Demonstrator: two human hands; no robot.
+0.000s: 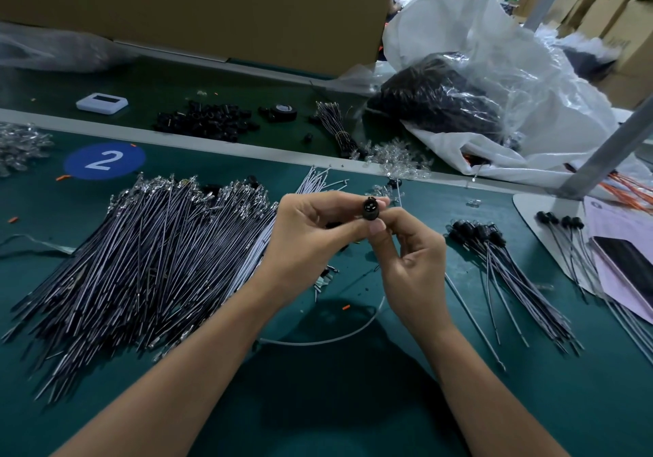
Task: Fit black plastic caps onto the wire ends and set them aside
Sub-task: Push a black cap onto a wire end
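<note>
- Head view, the centre: a black cap (370, 208) is held up above the green table (353, 403), with its open face turned to the camera.
- The left hand (311, 230) pinches the cap between the forefinger on top and the thumb below. The other fingers are curled in loosely.
- The right hand (410, 262) has its fingers narrow and bunched against the cap's right and back side. Whether they pinch the cap's back or the wire itself is hidden.
- A thin white wire (318, 341) bends in a soft loop at 6 o'clock, under the wrists, and goes up behind the right hand.
- Handling, as I judge it: the cap is very light, hard and smooth, so it can slip or turn between the fingertips. It is best taken by its round sides, with the holes left free.
- The wire looks springy and weak against pushing. It should be taken close behind the metal end, so that it does not buckle when it goes in.
- At 9 o'clock lies the big pile of uncapped wires (141, 262). The metal ends point to 12 o'clock.
- At 3 o'clock lie the finished wires (494, 255), with caps on.
- At 11 o'clock, beyond the grey rail (212, 140), there is a heap of loose caps (208, 120).
- At 1 o'clock there is a plastic bag (494, 85) with dark parts inside.
</note>
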